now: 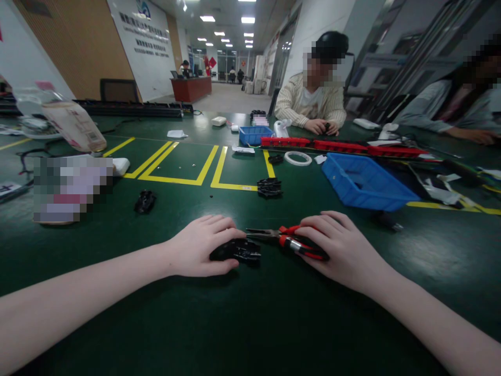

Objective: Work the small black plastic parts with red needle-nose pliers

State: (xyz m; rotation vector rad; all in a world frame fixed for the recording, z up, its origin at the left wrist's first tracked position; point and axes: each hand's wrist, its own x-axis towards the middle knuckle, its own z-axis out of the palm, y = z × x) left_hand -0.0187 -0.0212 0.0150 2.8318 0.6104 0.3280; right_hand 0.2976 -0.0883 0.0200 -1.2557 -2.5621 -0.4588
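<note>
My left hand (205, 245) is closed around a black plastic part (248, 251), thumb on the near side and fingers on the far side, low over the green table. Needle-nose pliers (287, 241) with red and black handles are gripped in my right hand (338, 250). The jaws point left, a little apart, just beyond the black part's right end; whether they touch it I cannot tell. A similar black part (145, 201) lies beyond my left hand, and another black part (269, 187) lies farther off near the middle.
A blue bin (368, 183) stands beyond my right hand, with a smaller blue bin (255, 136) farther back. Red strips (332, 147) and a white tape ring (298, 159) lie mid-table. A bottle (74, 122) stands tilted at left. A person (313, 99) sits opposite, another at right.
</note>
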